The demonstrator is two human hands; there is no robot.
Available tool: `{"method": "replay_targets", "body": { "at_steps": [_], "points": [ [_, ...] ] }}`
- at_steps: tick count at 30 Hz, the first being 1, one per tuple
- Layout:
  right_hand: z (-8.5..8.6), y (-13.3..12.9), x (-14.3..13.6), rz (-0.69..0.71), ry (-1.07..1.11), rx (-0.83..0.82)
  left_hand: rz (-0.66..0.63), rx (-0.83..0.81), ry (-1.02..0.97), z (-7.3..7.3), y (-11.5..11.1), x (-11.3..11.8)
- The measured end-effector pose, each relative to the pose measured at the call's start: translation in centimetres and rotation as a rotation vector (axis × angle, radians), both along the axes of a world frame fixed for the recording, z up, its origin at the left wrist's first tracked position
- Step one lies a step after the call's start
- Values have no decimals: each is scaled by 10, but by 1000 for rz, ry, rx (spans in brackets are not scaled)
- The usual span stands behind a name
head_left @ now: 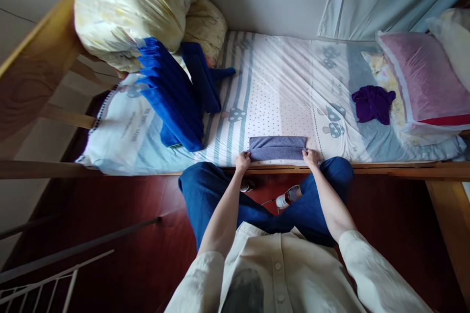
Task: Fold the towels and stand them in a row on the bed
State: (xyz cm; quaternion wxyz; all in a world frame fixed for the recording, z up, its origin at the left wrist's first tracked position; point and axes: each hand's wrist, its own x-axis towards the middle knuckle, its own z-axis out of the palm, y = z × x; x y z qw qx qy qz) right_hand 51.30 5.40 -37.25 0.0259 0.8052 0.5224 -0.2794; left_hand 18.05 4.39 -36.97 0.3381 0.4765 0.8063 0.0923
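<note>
A folded grey-blue cloth [277,148] lies flat as a narrow strip at the near edge of the bed. My left hand [243,162] pinches its left end, and my right hand [310,157] pinches its right end. Both hands are closed, with the fingertips on the cloth's near corners. What kind of garment or towel it is cannot be made out. To the left, a row of folded bright blue cloths [171,95] leans on the bed. Darker blue folded pieces [201,78] are beside it.
A crumpled purple cloth [373,103] lies right, near a pink pillow [433,76]. Bulky yellow bedding [132,5] is piled at the left end, by a wooden bed post [40,58]. The patterned sheet [271,83] covers the bed. A white metal rack [55,283] stands lower left.
</note>
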Motion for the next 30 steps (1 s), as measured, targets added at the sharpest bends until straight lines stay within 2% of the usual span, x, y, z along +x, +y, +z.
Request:
{"method": "replay_targets", "body": {
  "at_steps": [4, 7, 10, 13, 15, 18, 23, 26, 30],
  "points": [
    [2, -8, -1, -3, 11, 69, -4, 34, 10, 5, -8, 1],
    [4, -14, 2, 24, 36, 227, -61, 153, 66, 10, -15, -2],
    [10, -21, 6, 164, 52, 460, -254, 377, 138, 14, -21, -4],
    [15, -28, 6, 385, 84, 571, -517, 461, 135, 12, -26, -3],
    [15, -32, 4, 526, 99, 540, -648, 437, 134, 5, -28, 1],
    [10, -35, -2, 658, 81, 434, -743, 373, 156, -10, -29, 4],
    [-6, -24, -12, 664, 4, 371, -760, 328, 199, -29, -25, 8],
    [-10, -12, -16, 648, -17, 344, -749, 310, 215, -31, -17, 12],
    [-7, -3, -17, 654, -13, 300, -741, 274, 207, -28, -10, 13]
  ]
}}
